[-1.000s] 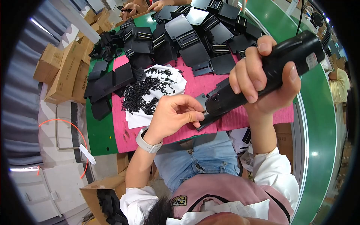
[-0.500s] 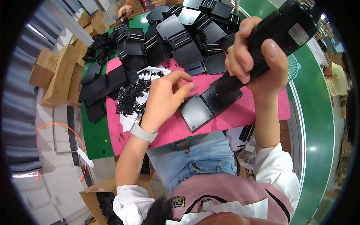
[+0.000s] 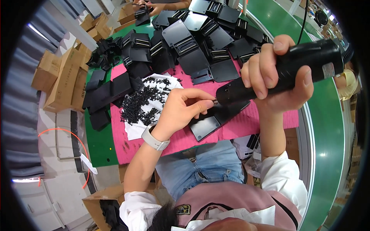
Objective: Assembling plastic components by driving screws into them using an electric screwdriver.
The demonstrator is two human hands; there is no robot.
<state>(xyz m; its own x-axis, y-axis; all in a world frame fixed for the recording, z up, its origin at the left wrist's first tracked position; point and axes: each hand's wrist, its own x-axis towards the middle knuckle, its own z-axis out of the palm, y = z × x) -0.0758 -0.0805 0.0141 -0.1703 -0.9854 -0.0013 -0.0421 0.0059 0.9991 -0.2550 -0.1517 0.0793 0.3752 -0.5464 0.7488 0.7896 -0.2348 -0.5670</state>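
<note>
My right hand (image 3: 279, 79) is wrapped round a black electric screwdriver (image 3: 318, 57), held sideways with its tip toward the left. At that tip the thumb and forefinger of my left hand (image 3: 181, 111) pinch a small dark screw, mostly covered by the fingers. Below both hands a black hinged plate assembly (image 3: 205, 129) lies on a pink sheet (image 3: 177, 146); the hands and tool hide part of it. Left of my left hand, a heap of small black screws (image 3: 140, 102) is spread over a white cloth (image 3: 133, 132).
Many black plate assemblies (image 3: 190, 61) are piled at the back of the green table (image 3: 327, 154). Flat black plates (image 3: 111, 90) are stacked at the left. Across the table, a person's hands (image 3: 154, 7) hold a black part. Cardboard boxes (image 3: 63, 82) stand at far left.
The screwdriver has come up off the plate assembly and tilted, its tip now pointing left. My left hand has moved right from beside the screws to that tip.
</note>
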